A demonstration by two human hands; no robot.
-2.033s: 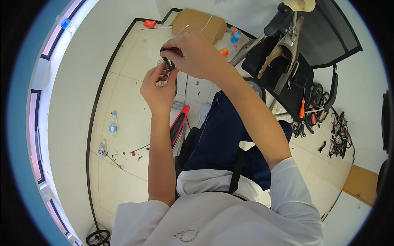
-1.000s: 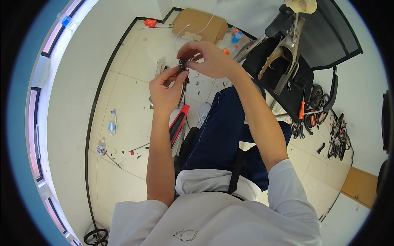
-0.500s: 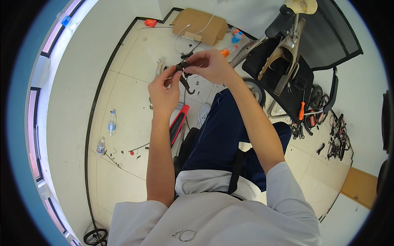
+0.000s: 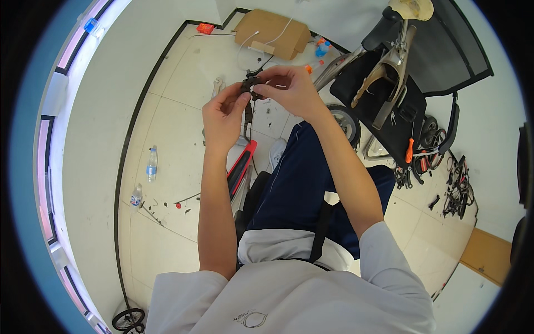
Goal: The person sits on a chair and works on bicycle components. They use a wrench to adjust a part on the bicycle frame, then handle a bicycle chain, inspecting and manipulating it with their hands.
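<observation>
Both my hands are raised close together over the tiled floor, pinching a small dark, chain-like part (image 4: 248, 84) between them. My left hand (image 4: 222, 122) grips its near side with thumb and fingertips. From the right, my right hand (image 4: 295, 92) is closed on the same part with thumb and forefinger. A dark, narrow length (image 4: 248, 116) hangs below it, ending in a curve; whether it is joined to the part I cannot tell. My fingers cover some of the part. An open-end wrench (image 4: 217, 86) lies on the floor just beyond my left hand.
A red and black handle (image 4: 242, 170) lies near my shoe (image 4: 277, 153). On the right, an office chair (image 4: 370, 103) carries metal parts and an orange screwdriver (image 4: 409, 150). A cardboard box (image 4: 272, 33) is at the far wall; bottles (image 4: 152, 165) stand left, and dark parts (image 4: 459, 186) lie right.
The dark part has turned between my fingers, and its hanging length now points straighter down. My right hand has shifted slightly; both hands keep their hold.
</observation>
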